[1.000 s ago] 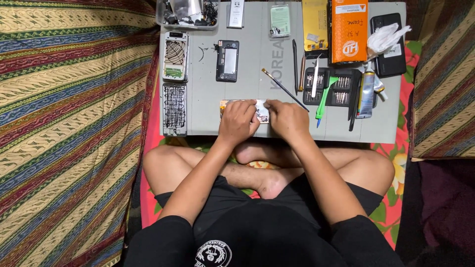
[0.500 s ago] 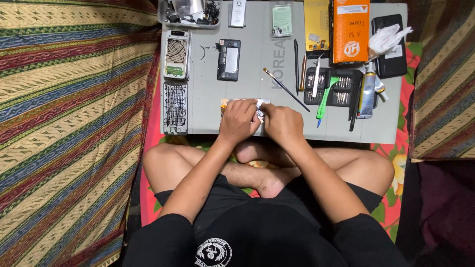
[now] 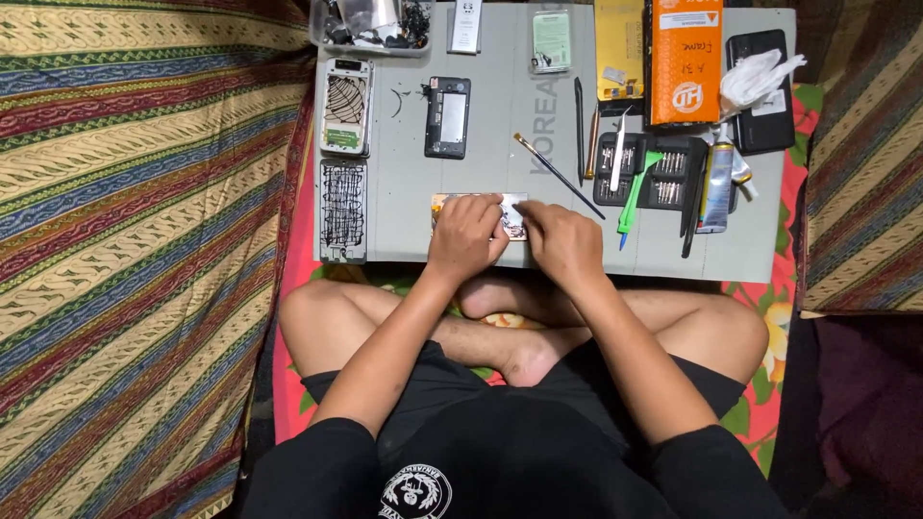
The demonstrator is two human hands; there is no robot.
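Both hands have slid slightly left along the mat's near edge since a second ago. Left hand [image 3: 464,235] lies curled over a small flat phone part [image 3: 478,212] at lower centre of the grey work mat [image 3: 500,144], pressing it down. Right hand [image 3: 562,240], fingers bent, pinches its right end. A thin brush [image 3: 558,175] lies just beyond.

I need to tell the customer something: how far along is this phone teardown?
Looks mid-way. Done: black phone frame and two back panels lie stripped on the grey mat. In hand: left hand and right hand work a small phone part. Left: nothing reassembled yet.
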